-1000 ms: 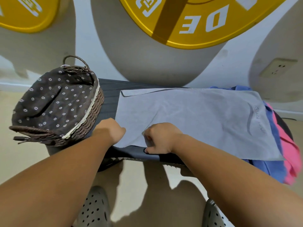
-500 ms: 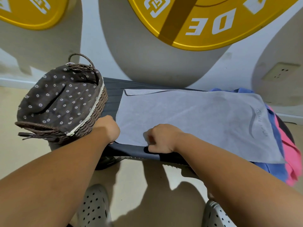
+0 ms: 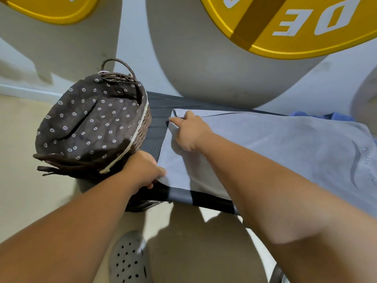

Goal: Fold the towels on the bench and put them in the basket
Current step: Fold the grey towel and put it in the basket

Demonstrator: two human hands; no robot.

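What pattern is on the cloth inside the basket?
The basket lining is dark brown with small white flowers, clearest in the head view.

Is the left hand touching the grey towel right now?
Touching. The head view shows the left hand pinching the near left corner of the grey towel, thumb on top and fingertips under the edge.
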